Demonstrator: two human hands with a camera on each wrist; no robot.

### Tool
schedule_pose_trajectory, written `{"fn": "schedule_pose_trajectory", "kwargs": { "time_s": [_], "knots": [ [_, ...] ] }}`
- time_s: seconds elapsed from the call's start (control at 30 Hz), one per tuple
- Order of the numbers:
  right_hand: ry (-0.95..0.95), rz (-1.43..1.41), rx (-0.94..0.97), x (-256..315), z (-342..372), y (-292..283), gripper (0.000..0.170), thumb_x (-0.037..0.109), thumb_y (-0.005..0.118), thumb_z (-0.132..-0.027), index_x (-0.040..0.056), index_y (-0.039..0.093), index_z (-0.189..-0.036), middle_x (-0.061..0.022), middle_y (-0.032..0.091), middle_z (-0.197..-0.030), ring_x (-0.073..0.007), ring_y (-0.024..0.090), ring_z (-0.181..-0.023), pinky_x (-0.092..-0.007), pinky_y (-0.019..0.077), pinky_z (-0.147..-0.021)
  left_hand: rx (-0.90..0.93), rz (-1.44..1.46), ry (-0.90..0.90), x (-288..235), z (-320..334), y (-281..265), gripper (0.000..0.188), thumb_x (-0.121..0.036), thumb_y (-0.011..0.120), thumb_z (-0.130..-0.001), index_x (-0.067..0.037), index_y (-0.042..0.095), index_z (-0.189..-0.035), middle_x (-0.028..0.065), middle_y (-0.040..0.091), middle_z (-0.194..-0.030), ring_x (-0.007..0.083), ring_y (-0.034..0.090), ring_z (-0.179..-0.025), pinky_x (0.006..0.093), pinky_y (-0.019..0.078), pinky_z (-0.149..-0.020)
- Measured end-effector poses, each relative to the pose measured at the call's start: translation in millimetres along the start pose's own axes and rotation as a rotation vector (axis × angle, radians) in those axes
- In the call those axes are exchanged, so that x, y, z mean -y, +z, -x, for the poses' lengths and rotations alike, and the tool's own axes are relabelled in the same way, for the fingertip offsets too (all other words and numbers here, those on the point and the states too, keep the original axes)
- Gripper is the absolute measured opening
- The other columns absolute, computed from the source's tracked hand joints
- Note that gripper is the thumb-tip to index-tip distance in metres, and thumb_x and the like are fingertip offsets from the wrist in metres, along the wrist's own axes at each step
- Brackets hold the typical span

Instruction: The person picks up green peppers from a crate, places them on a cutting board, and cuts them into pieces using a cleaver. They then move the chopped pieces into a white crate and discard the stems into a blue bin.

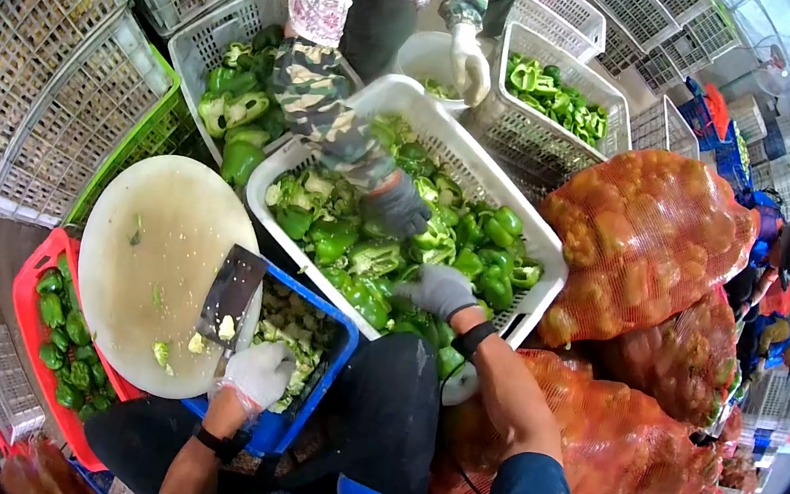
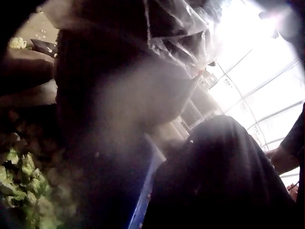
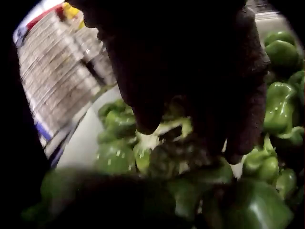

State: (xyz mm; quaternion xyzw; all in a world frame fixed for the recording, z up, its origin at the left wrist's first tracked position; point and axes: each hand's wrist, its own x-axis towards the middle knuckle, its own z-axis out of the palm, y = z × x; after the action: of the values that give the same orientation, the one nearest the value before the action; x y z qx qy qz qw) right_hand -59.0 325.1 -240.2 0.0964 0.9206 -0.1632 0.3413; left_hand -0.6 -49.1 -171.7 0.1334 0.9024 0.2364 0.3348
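Note:
My left hand [image 1: 258,374], in a white glove under clear plastic, grips the handle of a cleaver [image 1: 236,287]. The blade lies over the right side of a round cutting board [image 1: 164,235], beside small pale pepper scraps [image 1: 162,356]. In the left wrist view the hand is mostly dark. My right hand [image 1: 444,292], in a grey glove, reaches into a white crate [image 1: 540,306] of green bell peppers [image 1: 501,226]. Its fingers [image 3: 238,129] point down among the peppers in the right wrist view. Several peppers are cut open.
Opposite, another person's dark-gloved hand [image 1: 400,207] is in the same crate; their white-gloved hand [image 1: 469,65] hangs by a bucket [image 1: 427,54]. A blue crate [image 1: 341,330] holds trimmings, a red crate [image 1: 26,296] whole peppers. Mesh sacks [image 1: 643,242] stand at right.

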Motion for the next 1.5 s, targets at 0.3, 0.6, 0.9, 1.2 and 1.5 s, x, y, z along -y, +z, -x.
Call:
{"fn": "schedule_pose_trajectory", "kwargs": {
  "time_s": [0.3, 0.6, 0.9, 1.2, 1.5],
  "knots": [
    [-0.043, -0.980, -0.047, -12.4, -0.5, 3.0, 0.048, 0.044, 0.062, -0.109, 0.0019, 0.073, -0.129, -0.0209, 0.082, -0.106, -0.0281, 0.079, -0.072, -0.0371, 0.0600, -0.058, -0.073, 0.081, 0.097, -10.8, 11.9, -9.3, 0.027, -0.027, 0.064, -0.099, -0.007, 0.080, -0.105, 0.0226, 0.078, -0.105, 0.0428, 0.074, -0.103, 0.0512, 0.0585, -0.092],
    [-0.388, -1.651, 0.323, 66.8, 105.5, -74.8, 0.051, 0.042, 0.049, -0.118, -0.0019, 0.069, -0.131, -0.0197, 0.082, -0.103, -0.0241, 0.077, -0.064, -0.0297, 0.0588, -0.049, -0.770, 0.168, 0.544, -82.4, -7.8, -54.4, 0.028, -0.015, 0.083, -0.087, -0.004, 0.077, -0.113, 0.0197, 0.074, -0.099, 0.0355, 0.075, -0.090, 0.0441, 0.0621, -0.082],
    [-0.543, -1.463, 0.065, 116.7, 125.2, -52.8, 0.054, 0.040, 0.057, -0.116, -0.0021, 0.062, -0.150, -0.0150, 0.074, -0.133, -0.0254, 0.072, -0.118, -0.0351, 0.0582, -0.102, -0.695, 0.000, 0.447, -136.1, 11.5, -76.6, 0.036, -0.025, 0.083, -0.087, -0.006, 0.074, -0.116, 0.0216, 0.072, -0.108, 0.0402, 0.073, -0.092, 0.0489, 0.0616, -0.078],
    [-0.360, -1.344, 0.064, 161.5, 144.6, -36.9, 0.046, 0.034, 0.067, -0.109, -0.0037, 0.073, -0.135, -0.0072, 0.079, -0.115, -0.0136, 0.069, -0.100, -0.0307, 0.0563, -0.092, -0.639, -0.011, 0.376, -87.0, -7.7, -41.4, 0.027, -0.019, 0.080, -0.074, -0.003, 0.071, -0.094, 0.0231, 0.069, -0.087, 0.0468, 0.070, -0.083, 0.0523, 0.0570, -0.075],
    [-0.163, -1.478, -0.049, 154.0, 114.7, -46.3, 0.037, 0.026, 0.079, -0.099, -0.0044, 0.079, -0.119, -0.0089, 0.080, -0.098, -0.0155, 0.073, -0.071, -0.0314, 0.0598, -0.064, -0.794, -0.069, 0.431, -106.2, 11.1, -38.0, 0.016, -0.013, 0.082, -0.078, -0.006, 0.068, -0.080, 0.0180, 0.067, -0.078, 0.0441, 0.067, -0.068, 0.0506, 0.0545, -0.061]
  ]
}}
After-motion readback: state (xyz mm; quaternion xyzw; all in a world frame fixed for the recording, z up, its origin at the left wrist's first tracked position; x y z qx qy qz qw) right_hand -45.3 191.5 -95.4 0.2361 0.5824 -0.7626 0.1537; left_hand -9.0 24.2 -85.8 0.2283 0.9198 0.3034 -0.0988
